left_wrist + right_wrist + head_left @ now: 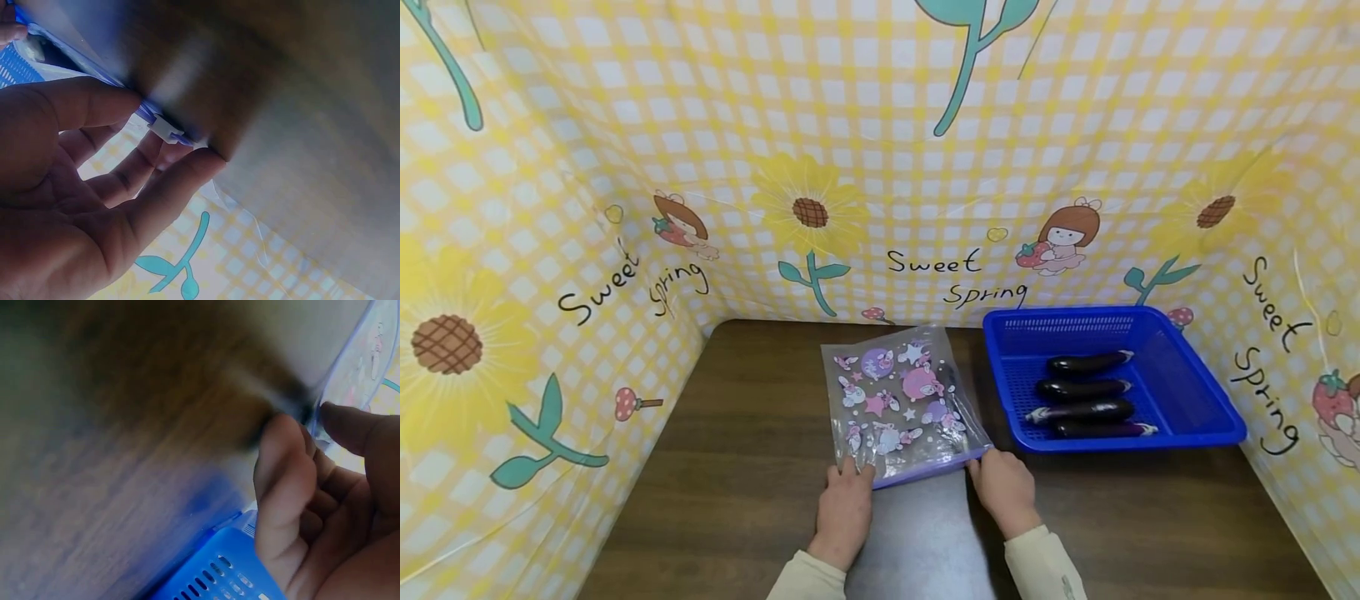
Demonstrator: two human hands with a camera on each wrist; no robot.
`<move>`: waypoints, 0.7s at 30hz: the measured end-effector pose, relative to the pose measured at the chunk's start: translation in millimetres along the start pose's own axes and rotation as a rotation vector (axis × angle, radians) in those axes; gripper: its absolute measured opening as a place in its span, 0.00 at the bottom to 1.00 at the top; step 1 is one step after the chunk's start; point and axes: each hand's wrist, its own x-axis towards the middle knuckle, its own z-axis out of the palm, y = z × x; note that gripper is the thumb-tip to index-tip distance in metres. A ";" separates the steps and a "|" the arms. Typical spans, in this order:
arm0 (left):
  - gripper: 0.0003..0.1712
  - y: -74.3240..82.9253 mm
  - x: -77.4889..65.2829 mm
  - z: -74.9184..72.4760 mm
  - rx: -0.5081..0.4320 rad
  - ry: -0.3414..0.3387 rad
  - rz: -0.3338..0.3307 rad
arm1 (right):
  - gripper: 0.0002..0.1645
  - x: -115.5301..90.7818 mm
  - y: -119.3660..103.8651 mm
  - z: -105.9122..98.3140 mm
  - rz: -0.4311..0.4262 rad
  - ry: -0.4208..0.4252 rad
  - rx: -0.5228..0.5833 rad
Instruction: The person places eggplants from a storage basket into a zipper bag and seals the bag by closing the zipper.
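Note:
A clear zip bag [891, 400] printed with pink and purple cartoon figures lies flat on the table, its purple zip edge toward me. My left hand [845, 510] holds the near left corner. In the left wrist view, the fingers of that left hand [94, 162] are curled about a small white slider [165, 129] on the zip strip. At the near right corner my right hand [1006, 490] pinches the zip edge between thumb and finger, as the right wrist view shows of the right hand [312, 481]. A dark patch shows through the bag's right side; I cannot tell what it is.
Right of the bag stands a blue plastic basket [1187, 400] with several dark purple eggplants [1086, 388] lying in it. The brown wooden table [737, 467] is enclosed at the back and sides by a yellow checked cloth [880, 208] with sunflowers.

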 end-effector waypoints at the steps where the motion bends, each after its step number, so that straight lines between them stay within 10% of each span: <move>1: 0.06 0.0 0.2 -0.3 -0.004 0.000 -0.003 | 0.19 1.6 0.0 0.5 0.002 0.008 -0.006; 12: 0.06 -0.6 2.7 1.0 -0.011 -0.006 -0.016 | 0.21 2.7 -7.5 -14.4 0.027 -0.108 -0.003; 21: 0.08 -7.4 1.3 1.2 -0.005 0.020 -0.023 | 0.19 9.5 -31.2 -82.2 -0.208 -0.174 0.159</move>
